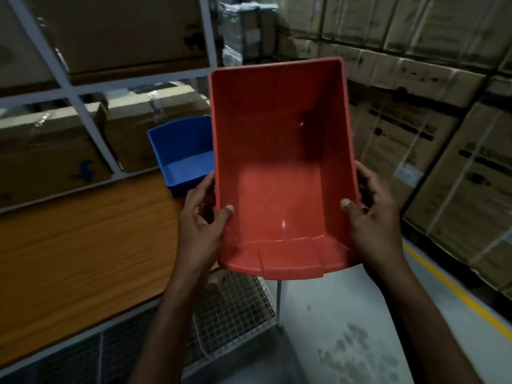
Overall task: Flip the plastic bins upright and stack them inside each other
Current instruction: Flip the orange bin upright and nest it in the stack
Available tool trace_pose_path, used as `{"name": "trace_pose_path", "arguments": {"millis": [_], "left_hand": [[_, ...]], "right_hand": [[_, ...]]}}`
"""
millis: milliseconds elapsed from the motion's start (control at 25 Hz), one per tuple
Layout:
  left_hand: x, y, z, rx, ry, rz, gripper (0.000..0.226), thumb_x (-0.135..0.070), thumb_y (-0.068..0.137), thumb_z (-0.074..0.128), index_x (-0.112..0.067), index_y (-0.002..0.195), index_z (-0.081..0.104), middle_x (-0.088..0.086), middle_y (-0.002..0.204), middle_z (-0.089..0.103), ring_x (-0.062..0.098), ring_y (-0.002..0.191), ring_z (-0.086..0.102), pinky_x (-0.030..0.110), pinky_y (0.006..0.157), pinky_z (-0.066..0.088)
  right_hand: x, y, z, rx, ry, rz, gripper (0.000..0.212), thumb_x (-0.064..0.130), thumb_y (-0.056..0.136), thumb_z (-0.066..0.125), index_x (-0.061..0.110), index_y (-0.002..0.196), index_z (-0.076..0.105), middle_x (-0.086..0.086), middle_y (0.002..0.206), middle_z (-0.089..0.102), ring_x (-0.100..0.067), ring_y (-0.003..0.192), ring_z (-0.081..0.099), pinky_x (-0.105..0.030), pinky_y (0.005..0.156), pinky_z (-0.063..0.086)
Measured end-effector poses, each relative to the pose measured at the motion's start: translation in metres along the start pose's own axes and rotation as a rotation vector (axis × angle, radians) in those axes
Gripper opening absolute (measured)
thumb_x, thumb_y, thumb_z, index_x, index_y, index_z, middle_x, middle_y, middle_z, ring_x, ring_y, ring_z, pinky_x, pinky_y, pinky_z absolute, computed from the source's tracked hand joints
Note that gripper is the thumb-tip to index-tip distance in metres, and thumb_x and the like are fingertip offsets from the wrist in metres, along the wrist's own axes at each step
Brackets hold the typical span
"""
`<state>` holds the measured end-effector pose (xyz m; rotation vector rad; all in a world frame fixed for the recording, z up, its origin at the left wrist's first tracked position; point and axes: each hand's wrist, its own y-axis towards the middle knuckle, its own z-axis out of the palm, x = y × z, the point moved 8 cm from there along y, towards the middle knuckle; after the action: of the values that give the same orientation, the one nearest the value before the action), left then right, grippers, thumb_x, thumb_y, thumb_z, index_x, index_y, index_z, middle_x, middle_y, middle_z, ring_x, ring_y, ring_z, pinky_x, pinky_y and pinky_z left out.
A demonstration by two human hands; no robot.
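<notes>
**Left hand (203, 217) and right hand (371, 214) gripping red rectangular plastic bin (279, 162)**

Each thumb is hooking over a side wall, fingers curling around outside, so the bin is hanging in mid-air, open side facing the camera. At ten o'clock from it, a blue plastic bin (185, 153) is sitting upright on the brown wooden tabletop (83, 245), partly hidden behind the red wall. Cardboard boxes (415, 106) are standing stacked at two o'clock.
</notes>
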<state>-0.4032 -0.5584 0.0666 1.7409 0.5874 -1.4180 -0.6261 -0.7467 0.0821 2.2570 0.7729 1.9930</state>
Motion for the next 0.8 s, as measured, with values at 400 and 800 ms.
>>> {"name": "trace_pose_path", "arguments": {"millis": [400, 800], "left_hand": [[-0.031, 0.071, -0.044, -0.113, 0.044, 0.057, 0.06, -0.005, 0.093, 0.069, -0.029, 0.144, 0.046, -0.007, 0.141, 0.054, 0.007, 0.122, 0.059, 0.016, 0.077, 0.057], [-0.037, 0.167, -0.096, -0.26, 0.048, 0.069, 0.059, -0.013, 0.095, 0.066, -0.035, 0.147, 0.05, -0.005, 0.146, 0.053, 0.014, 0.128, 0.056, 0.03, 0.087, 0.06]], "right_hand": [[0.036, 0.096, 0.086, 0.279, 0.143, -0.15, 0.07, -0.008, 0.09, 0.057, 0.043, 0.137, 0.05, 0.002, 0.141, 0.052, -0.007, 0.125, 0.055, -0.04, 0.097, 0.057], [0.057, 0.179, 0.192, 0.365, 0.219, -0.156, 0.066, -0.014, 0.088, 0.056, 0.027, 0.14, 0.052, 0.005, 0.132, 0.058, -0.001, 0.113, 0.058, -0.021, 0.084, 0.057]]}}
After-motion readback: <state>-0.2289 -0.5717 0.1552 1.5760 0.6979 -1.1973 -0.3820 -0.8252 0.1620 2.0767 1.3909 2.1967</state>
